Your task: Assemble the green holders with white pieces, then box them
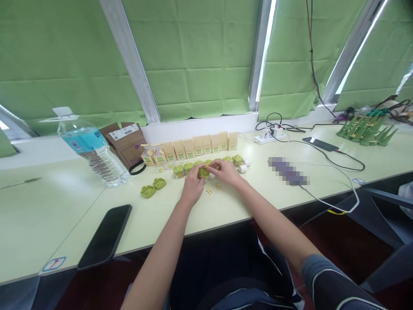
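"Well, looking through the head view, what setting do we have?"

"We have a pale worktop (274, 193) against a white wall strip (200, 128), with green blinds (200, 56) hanging behind it. To the left stand a water bottle (93, 146) and an opened cardboard box (127, 146). From there a row of small cartons (198, 145) runs right, towards a white power strip (267, 137). A black phone (105, 237) lies near the front edge, and spiky green pieces (368, 129) stand far to the right."

"What can't we make out?"

"A pixelated patch (288, 171) covers something with a pale cable. The tangle (387, 105) beyond the spiky pieces is too jumbled for us to sort. The right sleeve (335, 280) is cut off below, and the hands block part of a row of green-topped pots (178, 170)."

"And how are those hands?"

"Close together over the worktop. The left hand (193, 183) has its fingers closed on a small green piece (204, 172), just in front of the pots. The right hand (227, 171) brings its fingertips up beside it; we cannot tell whether they pinch anything."

"Anything near them?"

"Two small yellow pieces (209, 191) lie just below, and two green flower-shaped dishes (148, 191) sit further left."
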The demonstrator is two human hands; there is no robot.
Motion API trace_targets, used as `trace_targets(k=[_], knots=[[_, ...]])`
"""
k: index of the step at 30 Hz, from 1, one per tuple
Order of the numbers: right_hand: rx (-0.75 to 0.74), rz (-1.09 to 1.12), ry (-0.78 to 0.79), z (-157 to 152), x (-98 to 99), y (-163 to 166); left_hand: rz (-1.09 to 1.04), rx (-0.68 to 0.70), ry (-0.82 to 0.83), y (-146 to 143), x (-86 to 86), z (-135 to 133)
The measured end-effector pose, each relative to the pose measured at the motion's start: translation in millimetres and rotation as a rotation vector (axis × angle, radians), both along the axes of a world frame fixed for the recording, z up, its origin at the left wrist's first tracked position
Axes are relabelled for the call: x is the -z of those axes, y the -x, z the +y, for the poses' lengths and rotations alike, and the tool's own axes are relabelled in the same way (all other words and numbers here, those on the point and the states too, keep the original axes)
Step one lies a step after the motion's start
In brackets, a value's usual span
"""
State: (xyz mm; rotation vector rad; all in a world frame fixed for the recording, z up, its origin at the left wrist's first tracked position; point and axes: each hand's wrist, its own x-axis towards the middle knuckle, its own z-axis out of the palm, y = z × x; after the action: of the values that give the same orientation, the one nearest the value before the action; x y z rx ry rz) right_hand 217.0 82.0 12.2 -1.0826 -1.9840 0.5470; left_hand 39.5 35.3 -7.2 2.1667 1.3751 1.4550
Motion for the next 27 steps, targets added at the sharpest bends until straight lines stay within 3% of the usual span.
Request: trace_targets(k=[6, 20, 27], knots=[[0.068, -0.076, 0.007, -3.0, -3.9, -3.6, -0.027, -0.098, -0.001, 3.5, 3.1, 5.6], [0.029, -0.289, 0.062, -0.8, 9.5, -4.4, 0.011, -0.178, -0.012, 6.9, 8.8, 8.0], [0.005, -0.141, 0.015, 0.6, 7.4, -1.2, 0.004, -0.192, 0.018, 8.4, 10.7, 10.1]])
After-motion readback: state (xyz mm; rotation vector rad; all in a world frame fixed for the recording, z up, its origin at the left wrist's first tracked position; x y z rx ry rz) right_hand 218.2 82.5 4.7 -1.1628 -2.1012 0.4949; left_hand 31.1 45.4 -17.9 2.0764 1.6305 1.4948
